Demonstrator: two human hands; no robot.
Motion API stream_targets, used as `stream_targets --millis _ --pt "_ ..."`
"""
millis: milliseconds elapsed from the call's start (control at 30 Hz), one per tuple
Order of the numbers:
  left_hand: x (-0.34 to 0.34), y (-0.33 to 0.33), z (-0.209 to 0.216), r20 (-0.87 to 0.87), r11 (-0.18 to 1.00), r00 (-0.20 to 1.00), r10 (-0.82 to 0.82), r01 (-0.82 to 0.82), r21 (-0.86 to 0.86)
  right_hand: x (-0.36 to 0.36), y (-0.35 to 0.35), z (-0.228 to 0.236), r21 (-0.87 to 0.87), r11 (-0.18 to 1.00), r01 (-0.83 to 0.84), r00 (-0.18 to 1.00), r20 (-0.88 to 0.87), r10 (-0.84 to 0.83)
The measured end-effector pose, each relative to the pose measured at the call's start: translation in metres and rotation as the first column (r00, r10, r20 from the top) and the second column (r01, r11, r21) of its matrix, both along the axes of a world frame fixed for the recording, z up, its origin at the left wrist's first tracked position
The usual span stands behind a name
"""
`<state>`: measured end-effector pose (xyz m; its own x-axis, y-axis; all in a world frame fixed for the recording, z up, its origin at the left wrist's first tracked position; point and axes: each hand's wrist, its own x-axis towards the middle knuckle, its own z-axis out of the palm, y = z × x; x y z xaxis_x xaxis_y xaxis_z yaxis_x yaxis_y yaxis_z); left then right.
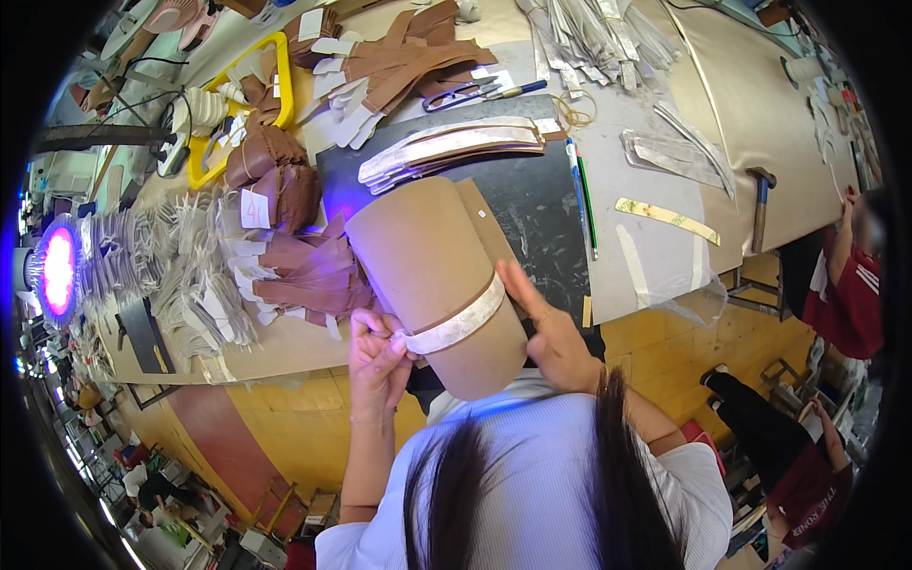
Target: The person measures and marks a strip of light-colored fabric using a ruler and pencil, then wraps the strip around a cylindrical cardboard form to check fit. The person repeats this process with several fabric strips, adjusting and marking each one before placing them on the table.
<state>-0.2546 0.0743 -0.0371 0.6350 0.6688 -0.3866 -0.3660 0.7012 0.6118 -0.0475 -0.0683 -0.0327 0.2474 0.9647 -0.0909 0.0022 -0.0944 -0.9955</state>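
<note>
A brown curved board (418,242), bent like a half cylinder, leans from the work table's edge toward my body. Across its lower part runs a white strip (461,323) that follows the bend. My left hand (377,356) is closed in a pinch on the strip's left end, at the board's left edge. On the opposite side, my right hand (551,332) lies along the board with its fingers stretched out, the fingertips by the strip's right end. A flat brown piece (483,217) shows behind the board. More white-faced curved strips (465,147) lie stacked just beyond.
Under the board is a dark mat (541,228). Scissors (461,93), pencils (583,204) and a hammer (760,209) lie around it. Brown leather strips (313,271) and a yellow basket (288,85) are at left. A glowing lamp (59,271) stands far left. Other people (845,285) are at right.
</note>
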Motion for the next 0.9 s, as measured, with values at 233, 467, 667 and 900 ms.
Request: stream_targets --millis 233,467,667,900 --pt "-0.005 0.002 -0.004 -0.025 0.997 0.999 0.027 -0.025 0.076 0.035 0.013 0.021 -0.22 0.953 0.207 0.661 -0.687 -0.302" --pt "-0.006 0.013 0.005 -0.075 0.978 0.996 0.038 -0.021 0.206 0.051 0.019 0.069 -0.028 0.967 0.251 0.755 -0.619 -0.214" --pt "0.004 0.056 0.02 -0.136 0.927 0.99 0.041 0.013 0.376 0.07 0.041 0.069 0.039 0.946 0.321 0.816 -0.518 -0.255" --pt "0.076 0.146 0.05 -0.526 0.795 0.849 0.049 0.285 0.535 0.119 0.106 0.027 0.001 0.898 0.439 0.828 -0.389 -0.404"
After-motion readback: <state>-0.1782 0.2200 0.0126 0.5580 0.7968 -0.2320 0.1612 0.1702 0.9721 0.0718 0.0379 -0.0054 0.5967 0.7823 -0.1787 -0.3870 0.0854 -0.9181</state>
